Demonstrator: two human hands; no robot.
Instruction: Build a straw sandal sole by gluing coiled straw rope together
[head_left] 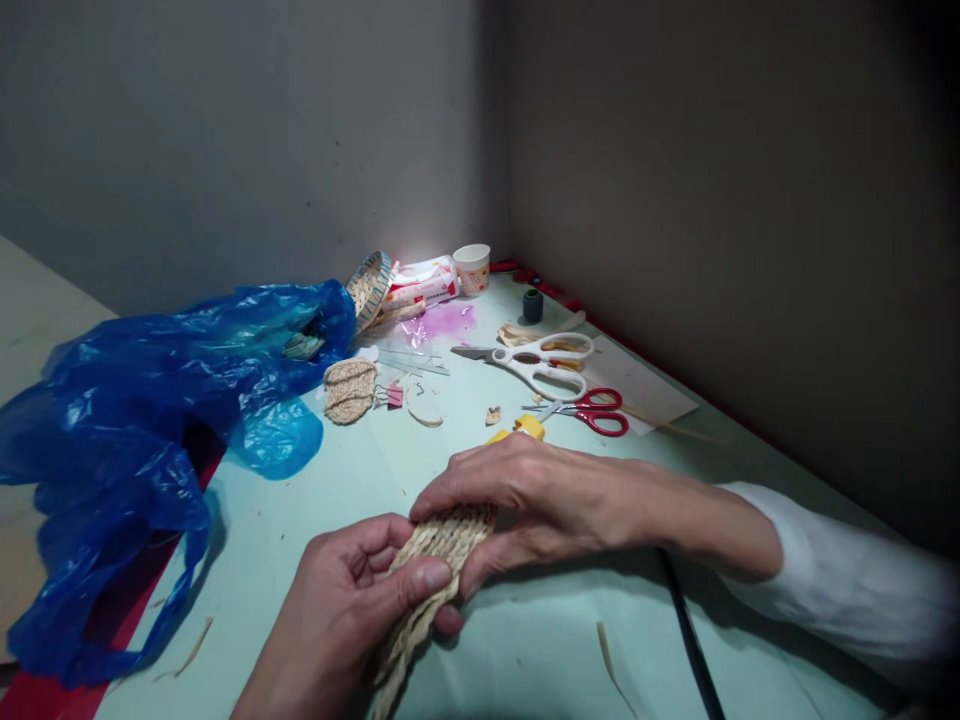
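A flat piece of braided straw (pixel 442 540) is held between both hands above the pale green table. My left hand (pixel 352 590) pinches its near side, thumb on top, and a loose braided end hangs below toward the bottom edge. Over the far end arches my right hand (pixel 525 495), its thumb at the right edge and its fingers curled over the top. Part of the piece is hidden beneath the fingers. Just beyond the right hand lies something yellow (pixel 529 428), partly covered by it.
A blue plastic bag (pixel 172 360) spreads over the left side. White-handled scissors (pixel 536 365) and red-handled scissors (pixel 592 410) lie beyond my right hand. Farther off are a woven straw piece (pixel 350 390), a pink binder clip (pixel 394 397), a small basket (pixel 370 290) and a paper cup (pixel 472 270).
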